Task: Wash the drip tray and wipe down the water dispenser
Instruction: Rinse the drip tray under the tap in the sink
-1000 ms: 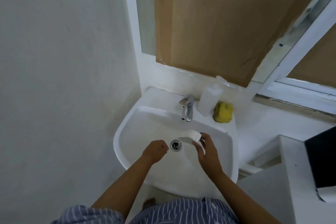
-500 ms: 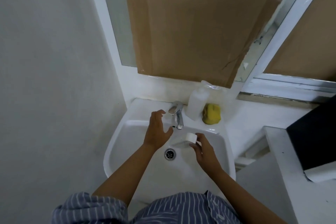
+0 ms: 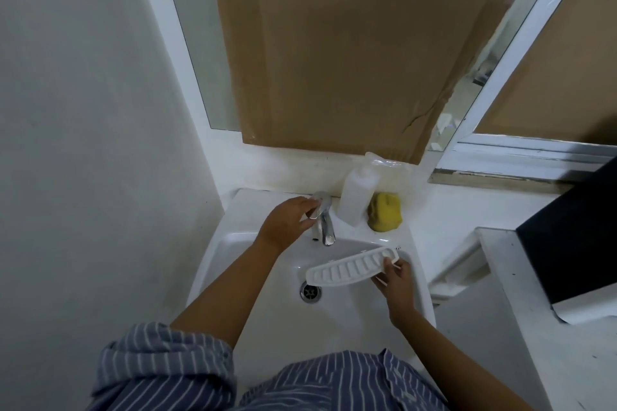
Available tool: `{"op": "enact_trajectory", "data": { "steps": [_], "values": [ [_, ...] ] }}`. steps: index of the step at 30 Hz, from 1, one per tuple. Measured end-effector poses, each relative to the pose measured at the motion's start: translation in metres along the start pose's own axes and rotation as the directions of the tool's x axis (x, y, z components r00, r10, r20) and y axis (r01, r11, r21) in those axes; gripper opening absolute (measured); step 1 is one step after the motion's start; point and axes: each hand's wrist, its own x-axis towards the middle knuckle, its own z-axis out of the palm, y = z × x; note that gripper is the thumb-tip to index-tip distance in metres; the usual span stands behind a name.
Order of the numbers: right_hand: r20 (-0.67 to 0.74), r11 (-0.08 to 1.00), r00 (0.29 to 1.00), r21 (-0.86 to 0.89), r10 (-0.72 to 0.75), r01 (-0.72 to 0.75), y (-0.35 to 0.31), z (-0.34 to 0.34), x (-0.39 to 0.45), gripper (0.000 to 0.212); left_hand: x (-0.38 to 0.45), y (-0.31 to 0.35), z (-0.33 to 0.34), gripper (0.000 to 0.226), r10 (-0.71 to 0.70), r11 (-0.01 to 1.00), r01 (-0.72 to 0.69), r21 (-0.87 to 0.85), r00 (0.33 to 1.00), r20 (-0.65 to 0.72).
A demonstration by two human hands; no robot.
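Note:
A long white ribbed drip tray hangs over the basin of the white sink, slanting from lower left to upper right. My right hand grips its right end. My left hand holds the lever of the chrome tap at the back of the sink. No water is seen running. The drain lies just below the tray's left end.
A white plastic bottle and a yellow sponge stand on the sink's back ledge right of the tap. Cardboard covers the window above. A white wall is close on the left; a white surface with a dark object is at right.
My left hand rose from the basin to the tap lever. My right hand turned the tray so its ribbed face now shows, and shifted right. The view tilted up.

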Motion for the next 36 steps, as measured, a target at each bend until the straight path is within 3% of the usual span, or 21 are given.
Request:
{"op": "enact_trajectory", "data": {
  "steps": [7,15,18,21,23,25,27,30,33,35,36],
  "values": [
    [-0.073,0.996,0.996,0.074,0.046,-0.041,0.003,0.005,0.008,0.019,0.026,0.005,-0.019,0.020,0.048,0.995,-0.061,0.079,0.986,0.159],
    [-0.150,0.985,0.984,0.156,0.099,-0.076,0.000,0.004,0.011,0.024,0.061,0.017,-0.028,0.027,-0.072,0.989,0.031,0.147,0.957,0.282],
    [-0.189,0.981,0.975,0.177,0.118,-0.084,-0.001,0.004,0.011,0.032,0.044,0.011,-0.022,0.031,-0.057,0.995,0.041,0.089,0.979,0.193],
    [-0.235,0.972,0.961,0.212,0.147,-0.097,-0.003,0.005,0.011,0.036,0.016,0.004,-0.009,0.046,-0.048,0.999,0.048,-0.025,0.999,0.018],
    [-0.255,0.964,0.951,0.240,0.174,-0.112,-0.005,0.005,0.012,0.035,-0.009,0.001,0.006,0.037,-0.102,0.992,0.086,-0.094,0.978,-0.181],
    [-0.260,0.958,0.944,0.254,0.203,-0.136,-0.007,0.008,0.012,0.035,-0.035,-0.004,0.020,0.019,-0.238,0.965,0.185,-0.186,0.913,-0.332],
    [-0.251,0.952,0.941,0.261,0.226,-0.159,-0.007,0.013,0.010,0.037,-0.059,-0.012,0.030,0.011,-0.434,0.887,0.338,-0.314,0.843,-0.318],
    [-0.225,0.949,0.941,0.246,0.252,-0.196,-0.005,0.023,0.007,0.036,-0.084,-0.027,0.040,0.004,-0.667,0.702,0.590,-0.398,0.741,-0.077],
    [-0.168,0.945,0.944,0.220,0.282,-0.243,-0.002,0.036,0.006,0.039,-0.095,-0.035,0.041,0.012,-0.792,0.449,0.752,-0.482,0.585,0.174],
    [-0.113,0.942,0.950,0.205,0.292,-0.265,-0.001,0.044,0.004,0.040,-0.096,-0.033,0.036,0.020,-0.797,0.225,0.790,-0.570,0.486,0.359],
    [-0.088,0.941,0.952,0.199,0.294,-0.272,-0.001,0.048,0.003,0.040,-0.096,-0.031,0.033,0.022,-0.788,0.160,0.794,-0.586,0.460,0.409]
  ]
}}
